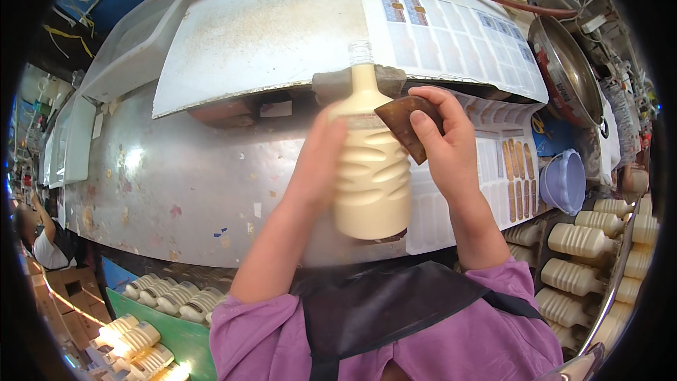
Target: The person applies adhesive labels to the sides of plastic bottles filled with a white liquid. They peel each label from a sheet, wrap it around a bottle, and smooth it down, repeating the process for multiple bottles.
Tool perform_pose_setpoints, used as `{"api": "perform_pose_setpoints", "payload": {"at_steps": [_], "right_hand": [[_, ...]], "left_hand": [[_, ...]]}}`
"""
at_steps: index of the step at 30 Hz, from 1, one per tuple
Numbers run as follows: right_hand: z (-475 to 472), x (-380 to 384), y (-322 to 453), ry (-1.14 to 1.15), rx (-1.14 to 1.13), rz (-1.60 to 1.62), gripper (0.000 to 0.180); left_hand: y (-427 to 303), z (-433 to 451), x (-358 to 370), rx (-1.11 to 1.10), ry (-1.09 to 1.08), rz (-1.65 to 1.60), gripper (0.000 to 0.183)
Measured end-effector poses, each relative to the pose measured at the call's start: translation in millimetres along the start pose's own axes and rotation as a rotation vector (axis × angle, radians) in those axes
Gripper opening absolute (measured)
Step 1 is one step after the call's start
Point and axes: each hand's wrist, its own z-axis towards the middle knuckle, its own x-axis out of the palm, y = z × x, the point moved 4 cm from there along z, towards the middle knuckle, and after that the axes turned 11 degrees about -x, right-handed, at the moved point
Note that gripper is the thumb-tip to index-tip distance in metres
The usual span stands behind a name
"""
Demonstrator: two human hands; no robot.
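A cream-coloured bottle [373, 190] with wavy ribs lies before me, its clear threaded neck [361, 53] pointing away. The neck end lies over a grey padded block [332, 87]. Across the shoulder runs a clear label band [365, 120] with small red print. My left hand [320, 156], blurred, lies against the bottle's left side; its fingertips are at the label, and whether it grips is unclear. Between the thumb and fingers of my right hand [449, 135] is a flat brown scraper [404, 121], its tip at the label's right end.
Label sheets [449, 37] lie on the white board [254, 26] and beside the bottle on the metal table [201, 180]. A metal basin [571, 63] and a lilac bucket [563, 182] stand right. More bottles [579, 238] fill racks on both sides. A person [45, 238] is at far left.
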Motion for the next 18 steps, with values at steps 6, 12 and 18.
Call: {"api": "perform_pose_setpoints", "payload": {"at_steps": [6, 12, 18], "right_hand": [[-3.9, -13.5, -11.6, -0.035, 0.264, 0.311, 0.020], [3.6, 6.9, 4.3, 0.100, 0.128, -0.280, 0.031], [3.9, 15.0, 3.4, 0.131, 0.080, -0.448, 0.041]], "left_hand": [[-17.6, -0.8, 12.4, -0.138, 0.053, -0.291, 0.055], [-7.9, 12.1, -0.8, -0.001, -0.132, 0.214, 0.051], [-4.2, 7.7, -2.2, -0.012, -0.076, -0.034, 0.049]]}}
